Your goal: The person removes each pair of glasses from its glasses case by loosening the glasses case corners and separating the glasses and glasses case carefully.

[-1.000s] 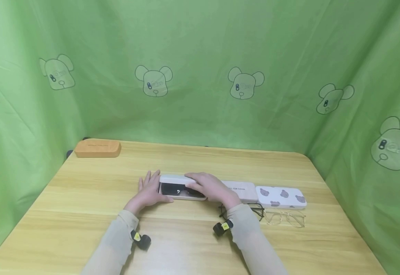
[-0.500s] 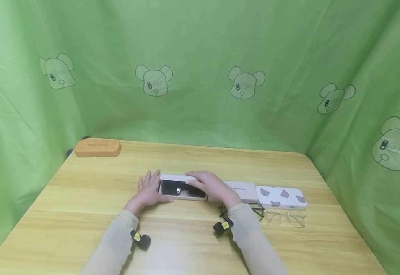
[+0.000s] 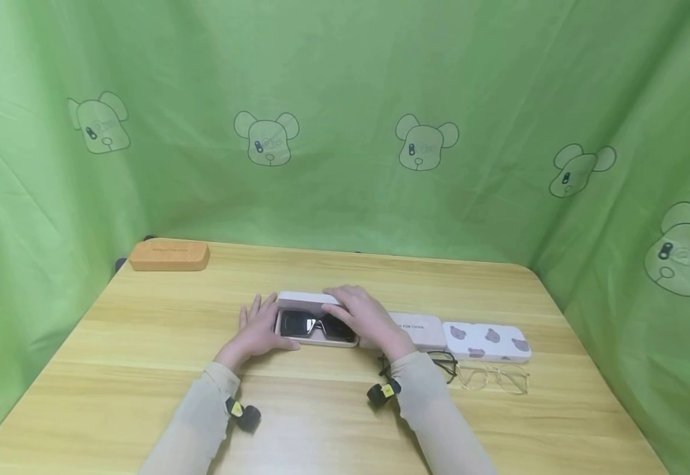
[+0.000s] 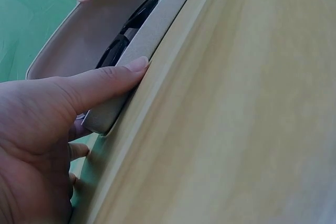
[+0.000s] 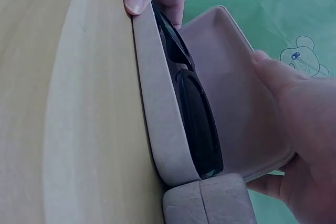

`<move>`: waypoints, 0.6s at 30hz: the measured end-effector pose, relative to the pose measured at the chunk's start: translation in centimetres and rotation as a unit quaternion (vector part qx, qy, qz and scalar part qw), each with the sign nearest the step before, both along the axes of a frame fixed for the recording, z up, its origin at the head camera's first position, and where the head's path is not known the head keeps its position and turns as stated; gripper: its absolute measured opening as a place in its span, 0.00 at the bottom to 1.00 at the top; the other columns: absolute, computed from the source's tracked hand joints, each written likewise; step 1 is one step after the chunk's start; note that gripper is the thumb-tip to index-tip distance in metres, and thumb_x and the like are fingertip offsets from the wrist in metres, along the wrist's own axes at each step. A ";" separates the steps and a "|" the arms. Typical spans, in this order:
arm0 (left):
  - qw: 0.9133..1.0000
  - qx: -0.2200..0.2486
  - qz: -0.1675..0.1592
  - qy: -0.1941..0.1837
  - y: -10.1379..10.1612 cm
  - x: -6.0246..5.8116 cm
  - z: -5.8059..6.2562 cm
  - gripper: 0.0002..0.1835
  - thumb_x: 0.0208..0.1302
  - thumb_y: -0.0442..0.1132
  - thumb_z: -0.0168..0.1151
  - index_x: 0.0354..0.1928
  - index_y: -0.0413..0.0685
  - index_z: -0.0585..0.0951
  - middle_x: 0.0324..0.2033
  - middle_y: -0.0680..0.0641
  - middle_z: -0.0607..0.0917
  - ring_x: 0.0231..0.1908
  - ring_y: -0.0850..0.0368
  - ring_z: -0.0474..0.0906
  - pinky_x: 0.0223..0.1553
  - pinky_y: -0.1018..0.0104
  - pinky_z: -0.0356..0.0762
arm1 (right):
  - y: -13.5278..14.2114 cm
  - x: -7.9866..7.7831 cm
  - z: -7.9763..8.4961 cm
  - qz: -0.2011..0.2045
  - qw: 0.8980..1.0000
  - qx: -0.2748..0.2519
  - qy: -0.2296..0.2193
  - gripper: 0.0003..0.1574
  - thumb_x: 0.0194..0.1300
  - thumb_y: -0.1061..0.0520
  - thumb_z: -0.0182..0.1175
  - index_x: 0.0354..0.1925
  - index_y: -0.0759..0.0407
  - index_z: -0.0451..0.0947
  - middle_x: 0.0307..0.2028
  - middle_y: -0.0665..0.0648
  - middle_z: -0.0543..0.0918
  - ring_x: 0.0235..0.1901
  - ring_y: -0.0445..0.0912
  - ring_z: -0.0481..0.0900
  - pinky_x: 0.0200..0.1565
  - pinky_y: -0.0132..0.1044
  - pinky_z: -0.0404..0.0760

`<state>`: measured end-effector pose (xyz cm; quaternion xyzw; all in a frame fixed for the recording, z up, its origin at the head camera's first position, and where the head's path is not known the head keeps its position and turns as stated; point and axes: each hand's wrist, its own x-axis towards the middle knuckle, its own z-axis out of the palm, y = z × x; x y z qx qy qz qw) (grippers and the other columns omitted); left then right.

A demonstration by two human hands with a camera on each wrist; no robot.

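Observation:
A pale glasses case (image 3: 328, 342) stands with its lid (image 5: 231, 93) partly raised in the middle of the table. Black sunglasses (image 5: 199, 124) lie inside it, lenses facing up. My left hand (image 3: 257, 333) grips the case's left end, its thumb along the front wall and the other fingers round the end and back. With my right hand (image 3: 363, 318) I hold the lid near its right end, thumb on the front edge and fingers behind, partly hidden. A second pale case (image 3: 419, 328) with lettering touches the open case's right end.
A white case with bear prints (image 3: 487, 342) continues the row on the right. Black-framed glasses (image 3: 443, 359), partly behind my right wrist, and clear-framed glasses (image 3: 502, 378) lie before it. An orange case (image 3: 169, 256) sits at the far left corner. Green curtains (image 3: 345, 198) surround the table.
My right hand has lifted the lid up and back, uncovering more of the sunglasses. The left hand has stayed at the case's left end.

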<state>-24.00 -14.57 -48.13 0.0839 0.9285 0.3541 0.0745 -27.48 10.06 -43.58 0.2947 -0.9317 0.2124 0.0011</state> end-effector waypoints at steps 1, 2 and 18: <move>1.000 0.000 0.000 0.000 0.0 0.0 0.0 0.56 0.41 0.56 0.77 0.72 0.43 0.61 0.76 0.36 0.49 0.76 0.33 0.30 0.71 0.32 0.20 | 0.0 0.0 0.0 -0.004 1.000 0.002 0.003 0.36 0.69 0.33 0.50 0.67 0.48 0.68 0.63 0.53 0.77 0.65 0.53 0.72 0.68 0.53 0.69; 1.000 -0.001 0.000 0.000 0.0 0.0 0.0 0.57 0.41 0.57 0.77 0.72 0.43 0.61 0.76 0.36 0.49 0.76 0.33 0.30 0.71 0.32 0.20 | 0.0 0.0 -0.1 -0.006 1.000 0.004 0.006 0.37 0.68 0.33 0.51 0.68 0.47 0.67 0.63 0.53 0.77 0.65 0.54 0.72 0.67 0.54 0.69; 1.000 -0.003 0.003 -0.001 0.0 0.0 0.1 0.57 0.40 0.56 0.78 0.72 0.44 0.61 0.76 0.36 0.50 0.76 0.32 0.31 0.71 0.31 0.21 | 0.1 0.3 0.2 -0.018 0.998 0.041 0.042 0.51 0.63 0.27 0.52 0.75 0.44 0.52 0.72 0.58 0.63 0.72 0.54 0.61 0.73 0.55 0.59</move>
